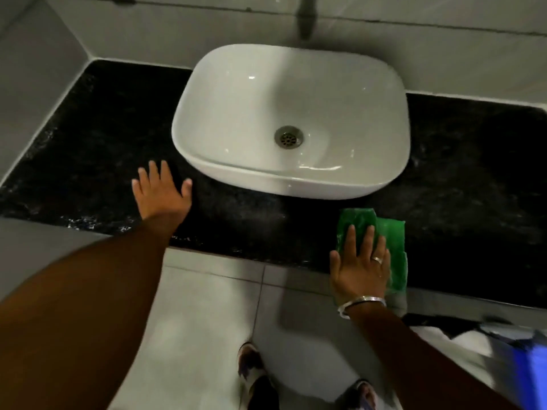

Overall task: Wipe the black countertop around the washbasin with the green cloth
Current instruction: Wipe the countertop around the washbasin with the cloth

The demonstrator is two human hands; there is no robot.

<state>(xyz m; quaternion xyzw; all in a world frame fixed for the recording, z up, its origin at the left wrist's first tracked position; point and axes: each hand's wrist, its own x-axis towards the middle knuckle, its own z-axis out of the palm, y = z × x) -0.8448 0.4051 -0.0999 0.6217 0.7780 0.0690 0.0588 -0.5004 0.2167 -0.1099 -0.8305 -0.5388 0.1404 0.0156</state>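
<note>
Cloth (384,232) pressed flat under right hand (359,269), fingers (350,238) spread, gripping nothing, on near bench (88,128) strip; wiping underway, next likely sweep sideways past basin (290,119); left hand (161,192) open, empty.

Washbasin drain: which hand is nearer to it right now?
Left. The left hand lies flat on the countertop by the washbasin's front-left corner; the right hand presses the green cloth at the front edge.

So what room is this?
Most likely a bathroom: a white washbasin with a metal drain sits on a black countertop, with grey tiled walls around it.
</note>
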